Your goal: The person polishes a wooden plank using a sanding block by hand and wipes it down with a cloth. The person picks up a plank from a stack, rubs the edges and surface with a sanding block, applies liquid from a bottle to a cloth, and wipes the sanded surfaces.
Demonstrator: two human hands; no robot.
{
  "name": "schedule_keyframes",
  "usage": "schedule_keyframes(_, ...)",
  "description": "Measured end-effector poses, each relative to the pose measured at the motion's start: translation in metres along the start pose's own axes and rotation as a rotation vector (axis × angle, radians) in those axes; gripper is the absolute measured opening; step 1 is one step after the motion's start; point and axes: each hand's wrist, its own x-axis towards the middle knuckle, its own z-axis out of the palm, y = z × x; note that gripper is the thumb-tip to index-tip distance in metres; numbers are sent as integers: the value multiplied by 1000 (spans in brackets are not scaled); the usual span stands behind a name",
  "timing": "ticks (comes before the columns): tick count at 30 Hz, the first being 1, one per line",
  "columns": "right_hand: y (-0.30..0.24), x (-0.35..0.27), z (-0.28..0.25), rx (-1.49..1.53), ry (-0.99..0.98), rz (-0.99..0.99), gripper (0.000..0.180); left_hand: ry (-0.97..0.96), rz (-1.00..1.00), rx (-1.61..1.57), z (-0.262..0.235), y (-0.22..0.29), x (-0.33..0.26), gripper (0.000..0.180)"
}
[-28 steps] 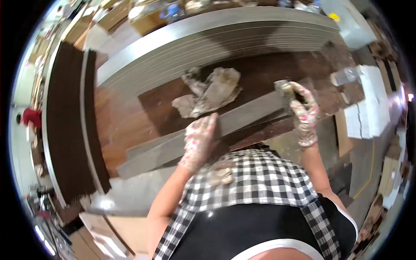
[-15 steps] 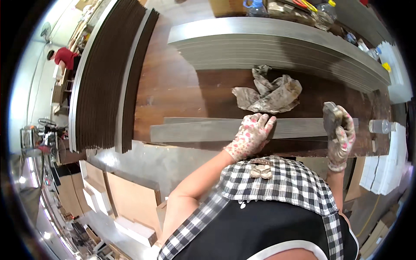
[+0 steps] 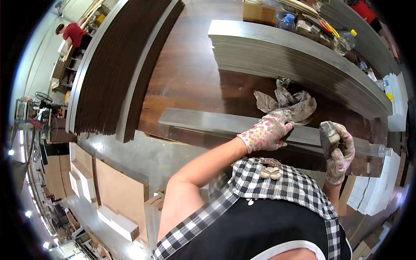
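Note:
A long flat grey strip (image 3: pixel 208 121) lies along the near side of the brown work table, with another strip's edge showing beneath it. My left hand (image 3: pixel 268 132), in a white glove with pink dots and greyed fingers, is closed over the strip's middle; its fingertips blend with the rag behind. The crumpled, grey-stained rag (image 3: pixel 299 108) lies just beyond, against those fingers. Over the strip's right part, my right hand (image 3: pixel 342 156), gloved alike, grips a dirty grey block (image 3: pixel 329 138) between thumb and fingers, held upright.
A tall stack of grey strips (image 3: pixel 277 56) stands across the far side. More dark-edged strips (image 3: pixel 108 73) are stacked at the left. Bottles (image 3: pixel 286 21) and tools line the back. A clear bottle (image 3: pixel 380 150) lies at the right end. A person (image 3: pixel 76 34) works far left.
My left hand has turned rightward and its fingers now curl over the strip. The front strip has shifted back over the other one. My right hand still holds the block. The view has swung.

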Motion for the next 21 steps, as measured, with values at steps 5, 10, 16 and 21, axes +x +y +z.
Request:
schedule_keyframes(5, -2, 0, -24, -202, 1, 33, 60, -423, -75, -59, -11, 12, 31, 57)
schedule_keyframes(10, 6, 1, -66, -247, 41, -5, 50, -596, -170, -458, 39, -43, 77, 57)
schedule_keyframes(16, 17, -17, -102, -135, 153, -3, 43, -376, -218, -141, 57, -36, 91, 49)
schedule_keyframes(21, 10, -38, -128, -190, 264, 31, 38, -168, -70, 371, 80, 5, 40, 90)
